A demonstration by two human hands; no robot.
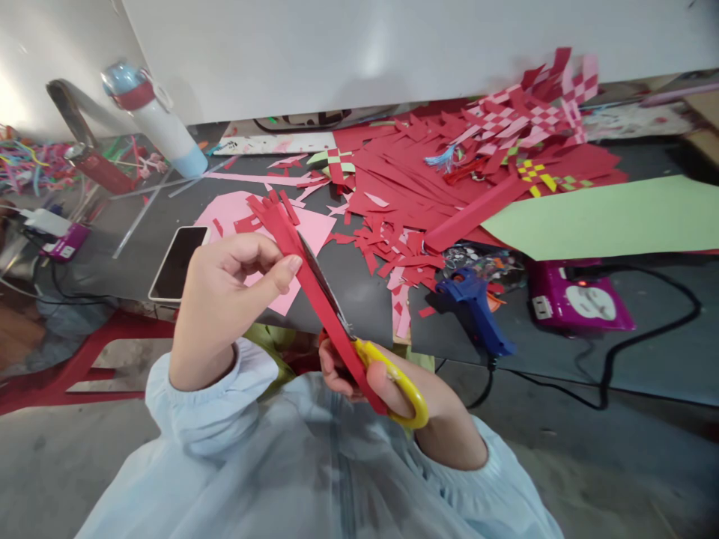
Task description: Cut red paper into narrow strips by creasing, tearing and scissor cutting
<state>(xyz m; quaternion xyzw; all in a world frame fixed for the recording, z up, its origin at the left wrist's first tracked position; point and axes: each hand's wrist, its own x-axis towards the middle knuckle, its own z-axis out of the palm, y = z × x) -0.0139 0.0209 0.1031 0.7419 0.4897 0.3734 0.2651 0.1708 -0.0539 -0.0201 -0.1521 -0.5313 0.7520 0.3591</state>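
Note:
My left hand [239, 281] pinches a long red paper strip [324, 303] between thumb and fingers near its upper end, where it splits into several narrow tails. My right hand [387, 382] is closed on a pair of yellow-handled scissors [416, 400], thumb and fingers through the loops. The dark blades run along the right edge of the strip, pointing up and left. The strip's lower end passes over my right hand beside the handle. Below the strip's tails, a pink paper sheet [317, 224] with red scraps lies on the dark table.
A phone [178, 262] lies left of the pink sheet. Behind stand a white-blue bottle [162, 123] and a red bottle [101, 168]. Right are piled red strips [393, 183], woven checkered pieces [511, 112], a green sheet [612, 221], a blue glue gun [477, 311] and a purple box [578, 296] with a black cable.

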